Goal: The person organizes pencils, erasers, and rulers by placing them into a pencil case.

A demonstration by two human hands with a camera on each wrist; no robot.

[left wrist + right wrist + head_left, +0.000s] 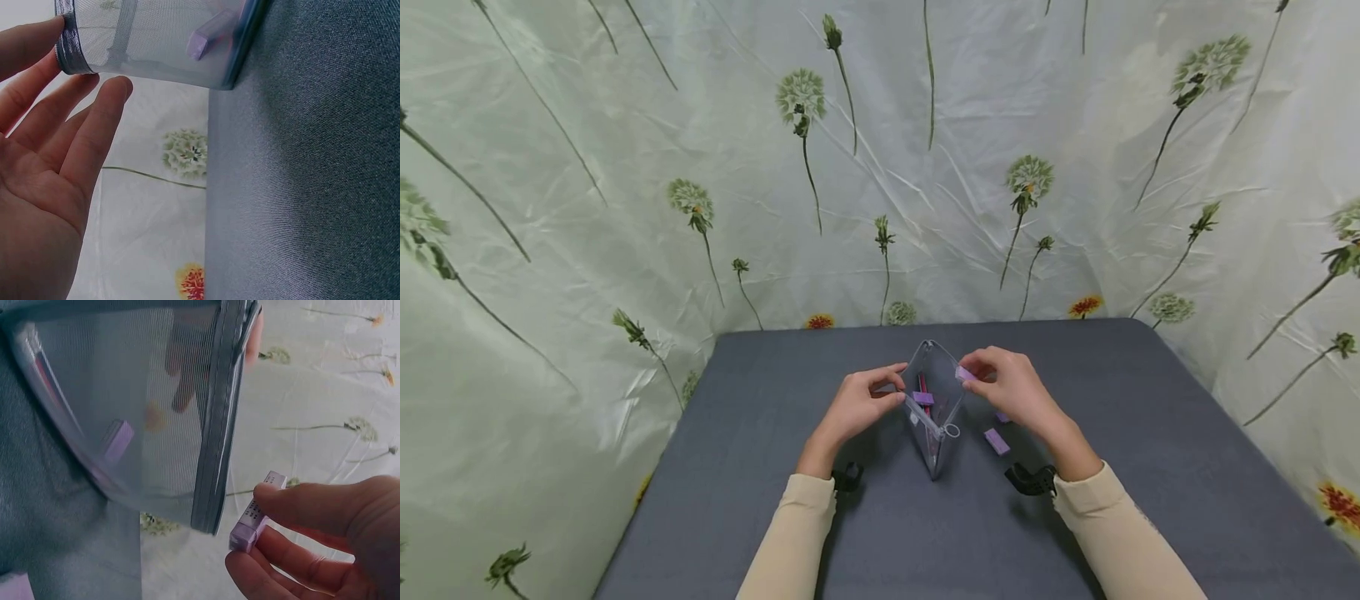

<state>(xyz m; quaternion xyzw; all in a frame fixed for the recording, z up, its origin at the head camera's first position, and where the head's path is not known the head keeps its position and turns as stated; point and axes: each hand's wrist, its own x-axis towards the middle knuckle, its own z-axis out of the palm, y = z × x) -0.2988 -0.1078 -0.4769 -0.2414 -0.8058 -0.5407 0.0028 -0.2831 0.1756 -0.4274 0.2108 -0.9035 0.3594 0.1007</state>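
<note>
A grey see-through mesh zip pouch (933, 450) stands on the table with its mouth spread apart. My left hand (862, 406) pinches its left rim; the left wrist view shows thumb and fingertips at the zip edge (70, 37). Between the thumb and fingers of my right hand (1011, 389) is a small purple eraser (258, 511) with a printed pale sleeve, held beside the pouch's right rim. Inside the pouch lie another purple eraser (922, 399) and slim red and dark sticks (922, 382), seen through the mesh in the right wrist view.
Right of the pouch, a purple eraser (997, 442) lies on the dark grey table (760, 500). Another purple piece (1002, 417) shows partly beneath my right hand. A zip-pull ring (952, 431) hangs at the pouch's near end. Behind the table hangs a flower-printed curtain (737, 150).
</note>
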